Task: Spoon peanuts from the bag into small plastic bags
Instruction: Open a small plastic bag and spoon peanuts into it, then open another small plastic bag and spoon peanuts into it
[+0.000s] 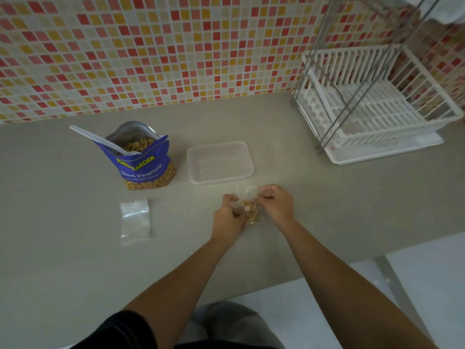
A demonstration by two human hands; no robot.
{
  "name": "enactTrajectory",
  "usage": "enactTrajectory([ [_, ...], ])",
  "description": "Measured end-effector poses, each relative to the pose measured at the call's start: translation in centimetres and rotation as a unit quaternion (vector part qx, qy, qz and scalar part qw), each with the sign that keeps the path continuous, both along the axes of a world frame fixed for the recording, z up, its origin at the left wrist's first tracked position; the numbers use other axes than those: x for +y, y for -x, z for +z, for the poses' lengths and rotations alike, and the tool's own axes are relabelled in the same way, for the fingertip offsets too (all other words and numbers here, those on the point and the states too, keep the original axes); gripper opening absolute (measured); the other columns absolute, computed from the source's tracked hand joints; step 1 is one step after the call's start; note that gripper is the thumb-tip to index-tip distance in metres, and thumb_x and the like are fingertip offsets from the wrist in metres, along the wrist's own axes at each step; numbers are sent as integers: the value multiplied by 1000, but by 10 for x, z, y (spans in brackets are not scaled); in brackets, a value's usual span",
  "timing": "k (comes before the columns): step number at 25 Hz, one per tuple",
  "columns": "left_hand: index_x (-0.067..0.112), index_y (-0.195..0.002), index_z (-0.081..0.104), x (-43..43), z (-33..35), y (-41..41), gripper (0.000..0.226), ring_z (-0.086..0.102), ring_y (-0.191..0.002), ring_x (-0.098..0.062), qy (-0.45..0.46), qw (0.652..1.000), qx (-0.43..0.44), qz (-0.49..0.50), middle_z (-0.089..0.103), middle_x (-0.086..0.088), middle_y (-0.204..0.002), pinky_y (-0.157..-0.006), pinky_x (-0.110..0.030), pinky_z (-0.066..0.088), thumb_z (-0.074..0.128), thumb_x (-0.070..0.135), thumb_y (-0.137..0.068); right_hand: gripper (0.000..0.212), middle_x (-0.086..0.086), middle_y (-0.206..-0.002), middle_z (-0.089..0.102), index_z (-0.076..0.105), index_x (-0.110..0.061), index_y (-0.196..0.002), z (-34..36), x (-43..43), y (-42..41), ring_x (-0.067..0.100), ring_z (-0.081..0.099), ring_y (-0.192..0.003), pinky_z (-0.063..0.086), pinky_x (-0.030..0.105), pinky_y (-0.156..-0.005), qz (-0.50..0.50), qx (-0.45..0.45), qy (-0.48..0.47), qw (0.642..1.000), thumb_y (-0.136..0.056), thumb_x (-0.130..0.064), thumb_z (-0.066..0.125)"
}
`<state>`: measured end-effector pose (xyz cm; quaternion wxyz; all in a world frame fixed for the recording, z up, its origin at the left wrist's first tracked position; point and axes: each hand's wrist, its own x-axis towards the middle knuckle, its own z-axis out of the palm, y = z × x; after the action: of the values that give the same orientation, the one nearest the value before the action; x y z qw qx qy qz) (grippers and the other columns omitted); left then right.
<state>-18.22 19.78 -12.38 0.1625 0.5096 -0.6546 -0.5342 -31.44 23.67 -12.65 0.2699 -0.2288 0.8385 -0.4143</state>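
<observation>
A mosaic wall (pixel 151 51) of small square tiles in red, pink, orange-yellow and cream fills the upper half of the frame, above a plain beige-grey countertop (pixel 75 248). At centre left, a blue peanut bag (pixel 146 165) carries yellow and pale lettering, with tan peanuts showing through its clear lower panel and silver lining at its open mouth, where a white spoon (pixel 100 138) rests. A translucent, colourless container (pixel 219 162) sits at centre. At upper right, a white slatted dish rack (pixel 372 117) stands with grey metal rods. A clear small bag (pixel 136 221) lies at lower left; another clear bag (pixel 250 210) at centre holds golden-brown peanuts.
</observation>
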Motion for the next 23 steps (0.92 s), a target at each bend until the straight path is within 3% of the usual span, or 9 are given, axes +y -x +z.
enactTrajectory([
  [3, 10, -116, 57, 2, -3, 6, 34, 65, -86, -27, 87, 994, -49, -47, 71, -13, -89, -77, -28, 47, 62, 13, -82, 12, 11, -88, 72, 70, -8, -90, -10, -1, 0, 20, 66, -82, 41, 14, -69, 25, 44, -28, 998, -78, -9, 68],
  [6, 10, -117, 58, 0, -4, 9, 35, 63, -94, -31, 122, 985, -93, -79, 69, -17, -99, -81, -32, 46, 61, 16, -83, 13, 11, -91, 72, 70, -6, -92, -11, -1, 1, 22, 67, -84, 42, 15, -71, 46, 59, -33, 997, -81, -12, 67],
  [10, 10, -118, 59, -9, -3, -6, 36, 62, -88, -27, 131, 984, -83, -83, 66, -14, -99, -80, -26, 45, 62, 22, -83, 13, 11, -91, 71, 69, -7, -92, 0, -1, -1, 21, 66, -81, 40, 15, -70, 55, 116, -27, 991, -82, -14, 64],
  [14, 5, -117, 61, -30, 8, -39, 33, 64, -79, -24, 172, 982, -50, -68, 66, -14, -101, -77, -19, 42, 61, 14, -86, 14, 13, -93, 66, 68, -8, -95, 15, -18, -24, 18, 62, -75, 38, 12, -70, 106, 180, 35, 977, -86, -12, 58],
  [16, 3, -114, 63, -46, 14, -67, 30, 64, -75, -26, 216, 973, -51, -62, 68, -16, -97, -73, -15, 38, 62, 9, -84, 14, 12, -93, 65, 67, -8, -95, 15, -28, -54, 21, 62, -76, 45, 20, -72, 166, 196, 51, 965, -87, -13, 57],
  [19, 2, -108, 66, -72, 15, -118, 26, 65, -74, -32, 264, 959, -92, -48, 67, -20, -91, -74, -20, 39, 63, 6, -82, 19, 15, -91, 66, 66, -5, -95, -1, -40, -111, 32, 65, -80, 51, 33, -74, 277, 243, 65, 927, -85, -14, 53],
  [23, 3, -106, 67, -102, 12, -177, 26, 63, -81, -35, 304, 938, -162, -38, 65, -20, -96, -79, -31, 45, 63, 4, -80, 54, 23, -123, 59, 56, 2, -119, -29, -52, -168, 36, 56, -115, 43, 42, -99, 381, 254, 19, 889, -85, -33, 32],
])
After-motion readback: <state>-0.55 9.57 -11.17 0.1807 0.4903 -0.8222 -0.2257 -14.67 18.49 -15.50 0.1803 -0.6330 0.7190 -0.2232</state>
